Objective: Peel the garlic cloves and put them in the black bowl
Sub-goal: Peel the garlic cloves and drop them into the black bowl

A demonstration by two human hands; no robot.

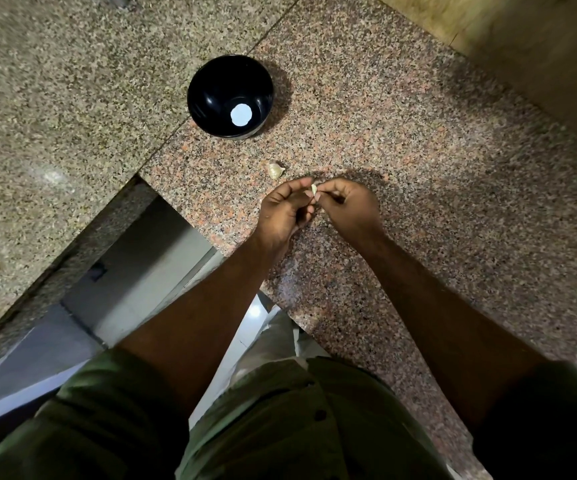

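Fingers of both hands curl in on one small clove (314, 189), the left hand (285, 207) pinching it from the left and the right hand (346, 206) picking at it from the right, just above the counter (436, 174). How much skin is off is too small to tell. A second piece of garlic (276, 170) lies on the stone just beyond the left hand, between the hands and the bowl (230, 95), which stands farther off and slightly left with only a white disc showing at its bottom.

Slipping is probably the main risk: a clove this small could pop from the pinch and skitter away. The counter's edge runs close on the near left, with a drop to the floor there, so a clove escaping that way would likely be lost. Open stone lies to the right and far side, and the way to the bowl looks unobstructed apart from the loose garlic.
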